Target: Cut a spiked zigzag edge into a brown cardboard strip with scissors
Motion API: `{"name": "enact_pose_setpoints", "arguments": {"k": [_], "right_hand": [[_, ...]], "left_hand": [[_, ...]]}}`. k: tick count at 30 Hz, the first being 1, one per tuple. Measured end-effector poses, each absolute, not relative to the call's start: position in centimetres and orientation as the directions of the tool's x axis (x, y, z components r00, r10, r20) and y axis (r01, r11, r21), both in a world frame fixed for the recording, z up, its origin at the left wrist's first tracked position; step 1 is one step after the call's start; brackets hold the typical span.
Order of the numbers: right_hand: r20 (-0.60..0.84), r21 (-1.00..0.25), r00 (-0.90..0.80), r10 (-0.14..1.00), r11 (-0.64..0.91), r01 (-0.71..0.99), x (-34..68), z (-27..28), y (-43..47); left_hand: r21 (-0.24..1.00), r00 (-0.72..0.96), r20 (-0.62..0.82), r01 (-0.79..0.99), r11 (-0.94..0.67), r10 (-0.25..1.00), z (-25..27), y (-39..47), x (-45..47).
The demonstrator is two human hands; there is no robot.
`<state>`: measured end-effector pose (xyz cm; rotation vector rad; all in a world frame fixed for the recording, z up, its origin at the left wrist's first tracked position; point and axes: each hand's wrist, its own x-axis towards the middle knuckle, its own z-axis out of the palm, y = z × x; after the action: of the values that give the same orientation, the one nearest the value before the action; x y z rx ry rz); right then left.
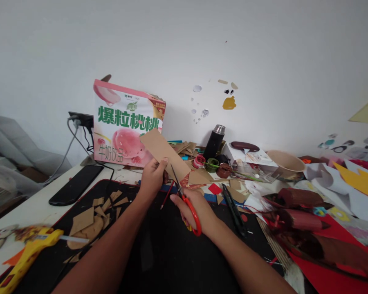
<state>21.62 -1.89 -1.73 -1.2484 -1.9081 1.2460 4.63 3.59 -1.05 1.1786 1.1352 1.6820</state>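
Note:
My left hand pinches a brown cardboard strip near its lower left edge, with the thumb on top. The strip tilts up to the left, in front of the pink drink box. In my right hand are scissors with orange handles, fingers through the loops. Their blades point up and lie against the lower part of the strip. Whether they bite into the cardboard I cannot tell. A thin dark red pencil lies on the black mat between my hands.
A yellow glue gun, cardboard scraps and a black phone are at left. A pink drink box stands behind. At right lie a utility knife and brown rolled pieces; paint jars and a flask stand farther back.

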Motion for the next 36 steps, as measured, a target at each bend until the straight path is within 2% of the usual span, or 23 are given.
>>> {"name": "enact_pose_setpoints", "arguments": {"k": [10, 17, 22, 26, 33, 36], "right_hand": [[-0.022, -0.897, -0.414, 0.91, 0.164, 0.409, 21.4, -2.8, -1.8], [0.057, -0.84, -0.426, 0.903, 0.274, 0.468, 21.3, -2.8, -1.6], [0.006, -0.854, -0.405, 0.914, 0.215, 0.473, 21.1, -2.6, -2.1], [-0.068, -0.891, -0.466, 0.882, 0.157, 0.427, 21.5, -2.5, -1.9], [-0.013, -0.936, -0.529, 0.848, 0.176, 0.305, 21.6, -2.9, -1.9], [-0.039, -0.963, -0.554, 0.832, 0.117, 0.243, 21.5, -3.3, -1.8]], "left_hand": [[0.953, -0.267, 0.234, -0.128, -0.275, 0.935, -1.3, 3.7, 4.6], [0.949, -0.276, 0.248, -0.123, -0.29, 0.929, -1.3, 3.7, 4.7], [0.947, -0.277, 0.244, -0.138, -0.289, 0.93, -1.3, 3.7, 4.8], [0.951, -0.273, 0.226, -0.146, -0.273, 0.935, -1.1, 3.6, 4.8], [0.956, -0.299, 0.232, -0.105, -0.273, 0.926, -1.0, 3.4, 4.7], [0.959, -0.301, 0.219, -0.106, -0.261, 0.928, -1.1, 3.5, 4.7]]}}
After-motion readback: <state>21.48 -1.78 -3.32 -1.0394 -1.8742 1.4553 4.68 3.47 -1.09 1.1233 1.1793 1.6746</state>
